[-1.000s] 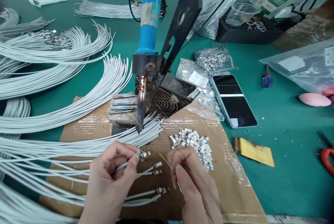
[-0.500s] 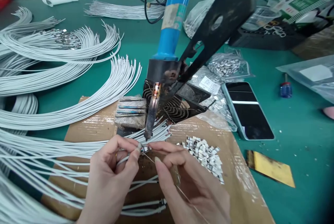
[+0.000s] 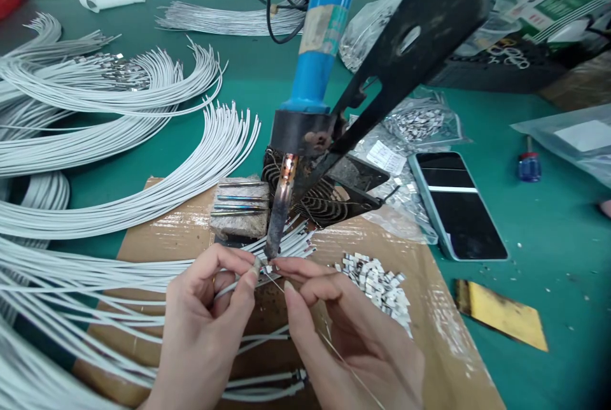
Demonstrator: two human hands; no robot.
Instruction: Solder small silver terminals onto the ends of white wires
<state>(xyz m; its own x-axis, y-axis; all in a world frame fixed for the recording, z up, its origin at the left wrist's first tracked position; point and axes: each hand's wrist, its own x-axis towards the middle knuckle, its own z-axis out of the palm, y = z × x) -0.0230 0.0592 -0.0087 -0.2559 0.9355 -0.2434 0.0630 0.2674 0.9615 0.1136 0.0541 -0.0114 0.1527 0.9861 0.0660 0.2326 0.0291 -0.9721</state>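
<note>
Right hand [image 3: 353, 333] moved beside left hand [image 3: 210, 314], thin wire [image 3: 275, 283] near iron tip [image 3: 273, 246]

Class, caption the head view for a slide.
Left hand holding a white cable, right hand a thin wire, near a soldering iron's tip.

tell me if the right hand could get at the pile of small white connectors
Probably yes: the pile of small white connectors lies on the cardboard just beyond the right hand, nothing visible between, though it holds a thin wire.
</note>
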